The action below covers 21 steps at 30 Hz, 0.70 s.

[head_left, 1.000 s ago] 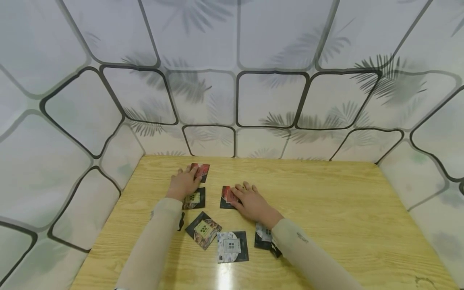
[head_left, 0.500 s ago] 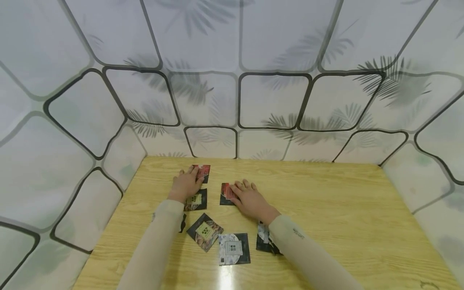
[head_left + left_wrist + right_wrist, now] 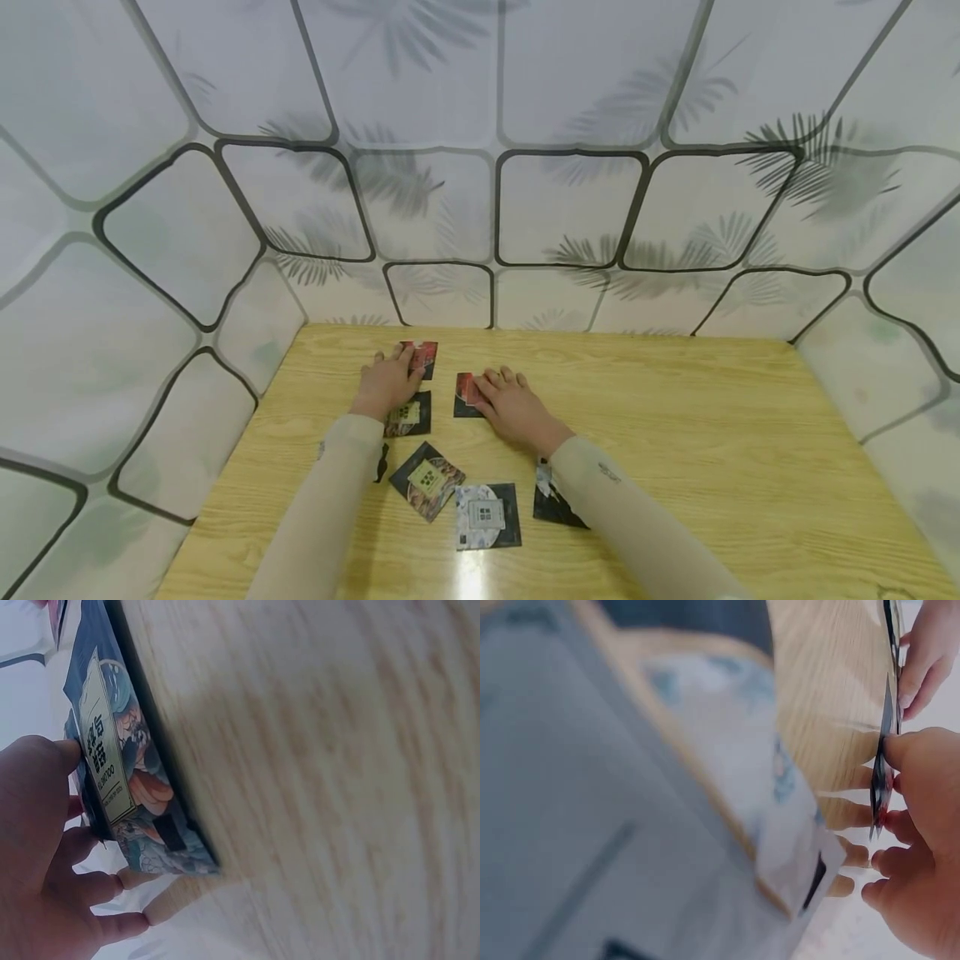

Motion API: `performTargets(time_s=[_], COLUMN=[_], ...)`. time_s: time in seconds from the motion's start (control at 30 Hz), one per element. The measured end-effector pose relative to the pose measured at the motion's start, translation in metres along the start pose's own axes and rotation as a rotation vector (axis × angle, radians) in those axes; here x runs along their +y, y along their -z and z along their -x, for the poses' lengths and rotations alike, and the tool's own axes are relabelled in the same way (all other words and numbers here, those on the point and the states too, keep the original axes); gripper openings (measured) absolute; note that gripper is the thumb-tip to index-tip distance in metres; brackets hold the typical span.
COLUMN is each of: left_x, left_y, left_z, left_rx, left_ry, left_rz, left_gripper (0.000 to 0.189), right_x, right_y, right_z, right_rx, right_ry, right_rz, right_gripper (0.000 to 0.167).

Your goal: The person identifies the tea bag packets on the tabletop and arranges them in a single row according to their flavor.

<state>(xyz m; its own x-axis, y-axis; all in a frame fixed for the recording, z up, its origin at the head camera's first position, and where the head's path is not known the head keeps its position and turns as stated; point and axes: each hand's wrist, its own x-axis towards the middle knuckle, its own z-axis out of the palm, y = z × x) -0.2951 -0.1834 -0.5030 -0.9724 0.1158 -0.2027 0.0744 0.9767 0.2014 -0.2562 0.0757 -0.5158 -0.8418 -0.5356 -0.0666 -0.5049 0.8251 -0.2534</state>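
My left hand rests with spread fingers on a red and black sachet at the table's far left. Just below it lies a dark sachet with a yellow label; close up in the left wrist view, the label of this tea sachet reads "oolong tea". My right hand lies over another red and black sachet, its fingers covering the right part. In the right wrist view this sachet shows edge-on, low to the table, at the thumb and fingers.
Nearer me lie a slanted yellow-labelled sachet, a white and black sachet and another partly under my right sleeve. A black scrap of packaging peeks out beside the left sleeve. Patterned cloth walls enclose the wooden table.
My right hand has slid its red sachet a little away from me, toward the back of the table. The left hand stays in place; the view has shifted slightly.
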Motion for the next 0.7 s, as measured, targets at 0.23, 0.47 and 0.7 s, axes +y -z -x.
performTargets(time_s=[0.23,0.47,0.7], left_x=[-0.002,-0.002,-0.002], left_y=[-0.003,-0.003,-0.001], left_z=[-0.004,-0.003,-0.001], left_rx=[0.008,-0.001,0.004], left_ry=[0.002,0.005,-0.002], left_rz=[-0.019,-0.022,-0.016], left_gripper=[0.067,0.067,0.068], right_x=[0.002,0.002,0.003], right_y=[0.000,0.001,-0.001], right_z=[-0.009,-0.017,-0.028], right_rx=[-0.012,-0.020,-0.027], right_ry=[0.005,0.008,-0.004], right_rz=[0.022,0.041,0.031], right_gripper=[0.056,0.056,0.057])
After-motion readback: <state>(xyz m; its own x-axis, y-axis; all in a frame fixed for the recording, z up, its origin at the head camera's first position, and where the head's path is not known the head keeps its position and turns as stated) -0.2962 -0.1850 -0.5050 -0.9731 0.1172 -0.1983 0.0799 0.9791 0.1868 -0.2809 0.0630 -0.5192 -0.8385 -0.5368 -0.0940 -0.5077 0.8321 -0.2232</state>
